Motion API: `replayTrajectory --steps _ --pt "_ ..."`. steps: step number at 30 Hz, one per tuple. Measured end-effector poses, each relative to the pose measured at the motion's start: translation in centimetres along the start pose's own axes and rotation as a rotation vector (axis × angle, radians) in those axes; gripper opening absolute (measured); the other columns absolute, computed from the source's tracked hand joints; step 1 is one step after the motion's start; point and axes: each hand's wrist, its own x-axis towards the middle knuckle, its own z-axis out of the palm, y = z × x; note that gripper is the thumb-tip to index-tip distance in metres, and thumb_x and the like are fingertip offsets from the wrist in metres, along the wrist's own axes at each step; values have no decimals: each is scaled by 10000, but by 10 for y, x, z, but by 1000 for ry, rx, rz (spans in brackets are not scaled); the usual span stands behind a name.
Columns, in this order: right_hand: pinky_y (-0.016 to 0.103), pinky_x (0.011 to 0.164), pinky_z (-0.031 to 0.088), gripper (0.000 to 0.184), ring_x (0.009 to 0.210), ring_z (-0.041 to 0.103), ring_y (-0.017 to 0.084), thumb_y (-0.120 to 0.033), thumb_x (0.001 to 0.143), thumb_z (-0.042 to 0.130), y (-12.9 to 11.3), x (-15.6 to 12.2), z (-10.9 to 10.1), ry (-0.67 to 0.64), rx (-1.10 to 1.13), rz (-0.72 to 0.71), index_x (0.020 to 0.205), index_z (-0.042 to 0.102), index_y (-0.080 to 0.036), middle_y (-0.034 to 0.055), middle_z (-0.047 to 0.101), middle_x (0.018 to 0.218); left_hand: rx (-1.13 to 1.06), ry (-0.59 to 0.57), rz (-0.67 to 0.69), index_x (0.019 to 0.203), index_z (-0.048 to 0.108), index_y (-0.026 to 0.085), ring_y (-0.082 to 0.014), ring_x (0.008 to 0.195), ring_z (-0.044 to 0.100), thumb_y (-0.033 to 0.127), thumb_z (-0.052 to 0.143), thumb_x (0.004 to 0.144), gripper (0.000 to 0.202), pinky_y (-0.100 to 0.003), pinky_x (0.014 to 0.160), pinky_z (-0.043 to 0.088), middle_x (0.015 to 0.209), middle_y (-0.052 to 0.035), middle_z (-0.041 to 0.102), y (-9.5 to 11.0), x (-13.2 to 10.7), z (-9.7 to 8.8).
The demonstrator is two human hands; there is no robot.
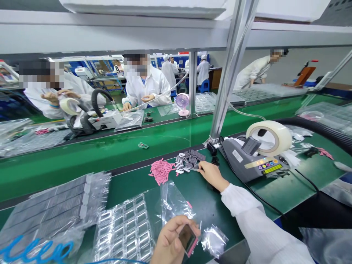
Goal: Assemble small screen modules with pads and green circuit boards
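Note:
My left hand (171, 239) is closed around a small flat panel with a dark, glossy, screen-like face (187, 237) and pink strips along its edge. Further up the bench, my right hand (213, 175) reaches to a heap of small grey and white striped pieces (189, 160). Its thumb and finger pinch at the heap's right side, on what looks like one grey piece. Left of that heap lies a pile of pink strips (161, 171). A clear plastic bag (173, 201) is spread just beyond my left hand, and a crumpled clear wrapper (214, 240) sits to its right.
Clear compartment trays (125, 229) and bagged stacks of grey parts (59, 205) fill the left. A tape dispenser (255, 161) with a black hose stands at right. Beyond a metal post (228, 73), a green conveyor (123, 141) carries a small circuit board (143, 145); co-workers sit opposite.

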Motion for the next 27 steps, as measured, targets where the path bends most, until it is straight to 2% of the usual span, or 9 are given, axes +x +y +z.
replayTrajectory --steps 5,9,13,17,19,21,23,25,27 --pt "309 673 530 217 743 609 130 -333 913 544 4 -19 -14 -35 231 -34 1001 584 -140 22 618 914 -14 25 21 816 711 236 -268 1038 540 555 736 551 415 -427 1033 343 971 -60 632 -4 1 6" --pt "242 538 507 260 591 582 94 -370 937 489 -6 -49 -39 -66 467 -90 1033 559 -139 -1 603 799 -28 7 76 848 711 239 -290 1146 477 537 729 584 398 -448 1034 361 1116 -73 589 -8 3 11" --pt "287 669 528 225 810 622 161 -390 895 534 -34 -86 -78 -137 633 -255 890 635 -188 54 614 905 -111 -113 58 871 708 230 -323 1234 442 528 737 584 414 -465 1038 351 1270 -95 560 -13 8 19" --pt "312 739 515 175 841 608 172 -394 809 652 -56 -108 -102 -216 684 -367 832 681 -223 46 618 924 -194 -252 11 879 707 228 -293 1144 548 495 752 590 396 -438 1015 378 1081 -60 664 -14 8 31" --pt "292 717 513 129 802 609 153 -343 828 638 -60 -111 -105 -229 685 -377 808 679 -223 36 624 892 -198 -293 -8 880 707 217 -281 1122 570 483 754 595 392 -419 1013 381 984 -52 690 -13 5 37" --pt "275 713 513 98 807 615 145 -258 860 594 -62 -113 -106 -237 673 -368 809 668 -221 31 631 870 -184 -321 -34 872 709 206 -275 1122 576 479 756 594 392 -406 1020 374 993 -66 701 -11 3 42" --pt "273 731 523 93 826 629 146 -197 852 591 -63 -115 -108 -261 656 -350 909 659 -228 37 644 928 -166 -324 -46 856 712 201 -265 1118 580 470 760 594 378 -396 1021 374 1035 -81 700 -10 1 47" --pt "274 747 534 214 819 647 142 -161 841 594 -66 -116 -111 -277 602 -340 1032 636 -248 44 646 1035 -135 -304 -47 848 716 202 -250 1099 588 456 769 589 367 -382 1012 383 1057 -85 694 -9 1 50" --pt "279 788 532 235 848 655 144 -146 839 592 -70 -117 -116 -266 501 -372 1038 649 -257 41 648 1089 -91 -276 -45 843 727 208 -241 1071 596 457 776 577 368 -363 993 398 1017 -77 697 -9 2 51"
